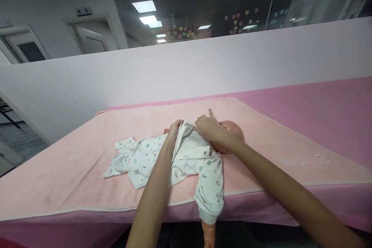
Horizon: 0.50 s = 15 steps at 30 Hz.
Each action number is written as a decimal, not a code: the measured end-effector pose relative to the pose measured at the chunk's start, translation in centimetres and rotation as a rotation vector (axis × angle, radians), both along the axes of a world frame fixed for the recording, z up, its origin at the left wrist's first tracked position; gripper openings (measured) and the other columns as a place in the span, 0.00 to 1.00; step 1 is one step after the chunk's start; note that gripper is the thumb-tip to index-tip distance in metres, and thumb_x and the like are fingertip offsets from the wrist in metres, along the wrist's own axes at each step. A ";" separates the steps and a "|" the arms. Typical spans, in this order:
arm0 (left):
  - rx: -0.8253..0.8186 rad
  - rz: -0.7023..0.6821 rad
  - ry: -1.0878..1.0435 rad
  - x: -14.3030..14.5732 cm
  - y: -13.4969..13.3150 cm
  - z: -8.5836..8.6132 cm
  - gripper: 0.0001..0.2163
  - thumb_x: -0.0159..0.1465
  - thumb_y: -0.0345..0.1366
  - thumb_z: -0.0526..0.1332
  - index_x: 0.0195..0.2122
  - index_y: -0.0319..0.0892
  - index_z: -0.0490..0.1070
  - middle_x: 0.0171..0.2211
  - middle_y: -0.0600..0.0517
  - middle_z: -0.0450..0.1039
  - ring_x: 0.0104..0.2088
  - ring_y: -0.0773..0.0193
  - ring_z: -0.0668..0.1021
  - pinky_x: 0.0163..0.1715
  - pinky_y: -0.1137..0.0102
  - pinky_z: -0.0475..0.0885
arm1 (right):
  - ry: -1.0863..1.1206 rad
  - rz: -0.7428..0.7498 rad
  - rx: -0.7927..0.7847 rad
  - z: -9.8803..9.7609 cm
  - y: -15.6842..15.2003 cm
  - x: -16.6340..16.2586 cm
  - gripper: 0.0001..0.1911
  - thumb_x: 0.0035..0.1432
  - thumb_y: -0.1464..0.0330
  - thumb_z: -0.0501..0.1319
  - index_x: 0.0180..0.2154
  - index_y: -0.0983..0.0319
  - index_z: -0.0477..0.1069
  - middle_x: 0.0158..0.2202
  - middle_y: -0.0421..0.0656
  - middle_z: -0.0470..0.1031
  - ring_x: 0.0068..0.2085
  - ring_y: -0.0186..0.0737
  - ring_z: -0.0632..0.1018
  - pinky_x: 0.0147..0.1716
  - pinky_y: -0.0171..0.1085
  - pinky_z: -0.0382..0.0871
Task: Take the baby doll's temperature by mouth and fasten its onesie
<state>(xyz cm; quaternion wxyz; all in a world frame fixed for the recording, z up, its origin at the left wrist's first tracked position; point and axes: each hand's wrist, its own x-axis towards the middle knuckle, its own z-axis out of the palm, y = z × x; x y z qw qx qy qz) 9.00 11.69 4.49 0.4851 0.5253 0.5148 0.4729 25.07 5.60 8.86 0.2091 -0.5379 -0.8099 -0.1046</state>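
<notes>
A baby doll [232, 130] lies on a pale pink blanket [87, 155], its head to the right. It wears a white patterned baby garment [192, 159] that spreads to the left. My left hand [174, 128] is closed on a fold of the garment near the doll's chest. My right hand [207, 126] pinches the same cloth at the collar, its index finger sticking up. One sleeve with a doll limb [209, 228] hangs over the table's front edge.
The blanket covers a darker pink table [319, 97] that runs to the right. A white partition wall [203, 66] stands behind it, with glass panels above. A doorway [90, 38] is at the back left.
</notes>
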 end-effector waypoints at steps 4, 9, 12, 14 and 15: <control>0.028 0.018 -0.014 0.2 -0.3 0.3 0.11 0.55 0.44 0.53 0.22 0.42 0.63 0.17 0.53 0.62 0.22 0.66 0.68 0.23 0.71 0.64 | 0.789 -0.088 0.217 2.4 -3.9 4.0 0.16 0.60 0.63 0.49 0.29 0.63 0.70 0.31 0.45 0.74 0.36 0.40 0.73 0.42 0.41 0.64; 0.058 -0.112 0.015 0.4 -1.7 1.0 0.14 0.50 0.46 0.60 0.20 0.40 0.65 0.15 0.57 0.58 0.19 0.71 0.62 0.20 0.73 0.58 | 1.081 0.097 0.173 2.8 -7.4 3.5 0.17 0.55 0.56 0.55 0.28 0.63 0.72 0.29 0.43 0.74 0.35 0.39 0.74 0.36 0.37 0.66; 0.131 -0.469 0.208 0.6 -2.6 1.2 0.16 0.45 0.47 0.65 0.18 0.37 0.68 0.14 0.58 0.55 0.18 0.74 0.58 0.19 0.75 0.52 | 1.081 0.109 0.143 2.6 -8.7 2.7 0.17 0.55 0.56 0.56 0.28 0.63 0.73 0.29 0.43 0.75 0.34 0.38 0.74 0.35 0.35 0.66; 0.199 -0.606 0.325 0.7 -2.9 1.1 0.17 0.46 0.48 0.65 0.20 0.36 0.70 0.15 0.58 0.56 0.17 0.75 0.57 0.18 0.75 0.51 | 1.050 0.068 0.119 1.7 -9.9 3.2 0.16 0.55 0.57 0.56 0.29 0.63 0.73 0.30 0.43 0.75 0.35 0.38 0.74 0.35 0.35 0.66; 0.224 -0.601 0.346 0.8 -2.9 1.1 0.17 0.46 0.48 0.65 0.23 0.36 0.72 0.15 0.58 0.57 0.17 0.75 0.58 0.18 0.75 0.52 | 1.035 0.033 0.098 0.9 -10.6 3.8 0.17 0.55 0.57 0.56 0.29 0.63 0.73 0.30 0.43 0.74 0.35 0.38 0.74 0.36 0.35 0.66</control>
